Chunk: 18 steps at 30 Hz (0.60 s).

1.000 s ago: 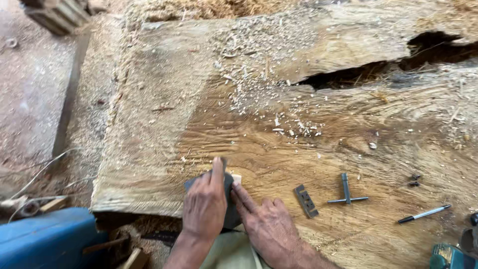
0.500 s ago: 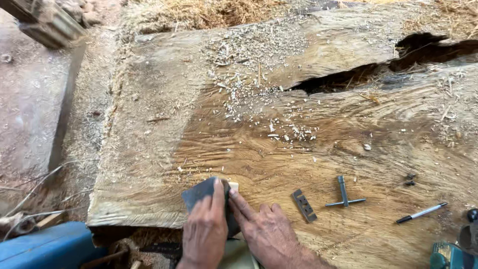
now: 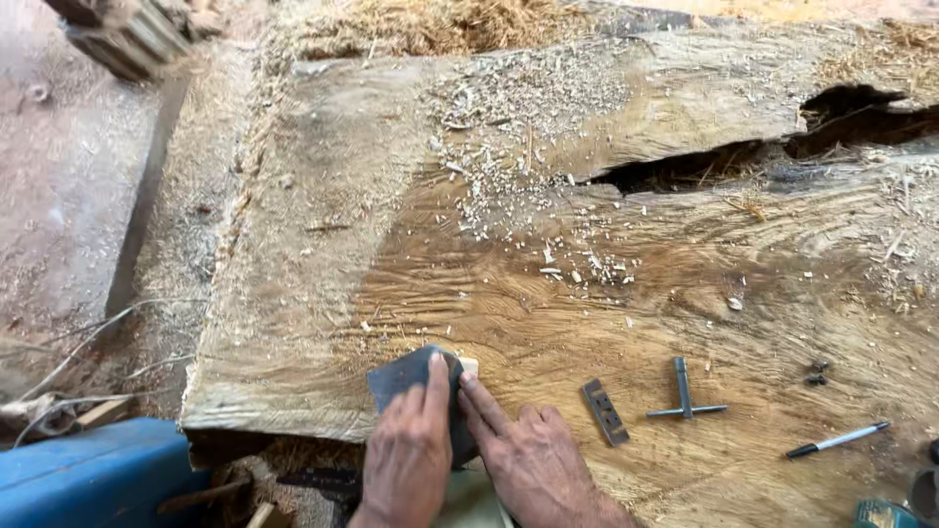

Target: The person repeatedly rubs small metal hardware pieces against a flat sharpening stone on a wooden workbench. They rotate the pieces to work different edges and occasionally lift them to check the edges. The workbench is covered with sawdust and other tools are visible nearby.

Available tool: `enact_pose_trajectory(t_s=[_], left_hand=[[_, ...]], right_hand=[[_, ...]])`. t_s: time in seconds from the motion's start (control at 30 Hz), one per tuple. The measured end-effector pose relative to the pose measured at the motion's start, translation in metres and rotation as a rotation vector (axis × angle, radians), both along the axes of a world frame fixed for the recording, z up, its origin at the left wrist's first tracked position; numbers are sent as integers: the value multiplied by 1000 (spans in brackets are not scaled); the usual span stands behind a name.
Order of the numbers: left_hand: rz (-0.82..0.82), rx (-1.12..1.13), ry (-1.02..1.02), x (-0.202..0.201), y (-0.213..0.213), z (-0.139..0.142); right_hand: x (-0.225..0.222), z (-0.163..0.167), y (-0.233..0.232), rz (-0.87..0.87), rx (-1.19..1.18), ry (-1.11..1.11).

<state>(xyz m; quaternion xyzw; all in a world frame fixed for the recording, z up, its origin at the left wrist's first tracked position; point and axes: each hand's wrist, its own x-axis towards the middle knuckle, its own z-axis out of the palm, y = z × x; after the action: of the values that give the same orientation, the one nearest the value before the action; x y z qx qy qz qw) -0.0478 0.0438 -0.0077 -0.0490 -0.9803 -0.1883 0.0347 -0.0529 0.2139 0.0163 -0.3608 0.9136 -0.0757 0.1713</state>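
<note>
Head view: both hands (image 3: 469,455) on dark sanding block (image 3: 416,386) near slab edge (image 3: 284,416).

The wood slab (image 3: 606,284) is tan and golden brown with wavy darker grain — greyer along its left side, with a black crack near the top right. Pale shavings (image 3: 518,147) speckle it. The pad (image 3: 411,381) under the fingers is dark grey. A grey metal T-shaped key (image 3: 685,401) lies beside a black-and-white pen (image 3: 836,440) — a blue object (image 3: 88,479) sits lower left.
</note>
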Motion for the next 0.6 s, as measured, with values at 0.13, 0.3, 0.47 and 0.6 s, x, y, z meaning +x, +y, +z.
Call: enact_pose_trajectory(t_s=[0.13,0.3,0.47,0.6], left_hand=[[13,27,32,-2,-2,1],[2,38,-37,-1,-4,0],[74,67,-75,1,-3,-3],[21,37,-130,2,-4,-6]], right_hand=[[1,-2,-1,25,105,-61],[0,-3,-2,31,51,10],[1,-2,0,39,82,-11],[1,-1,0,29,43,-24]])
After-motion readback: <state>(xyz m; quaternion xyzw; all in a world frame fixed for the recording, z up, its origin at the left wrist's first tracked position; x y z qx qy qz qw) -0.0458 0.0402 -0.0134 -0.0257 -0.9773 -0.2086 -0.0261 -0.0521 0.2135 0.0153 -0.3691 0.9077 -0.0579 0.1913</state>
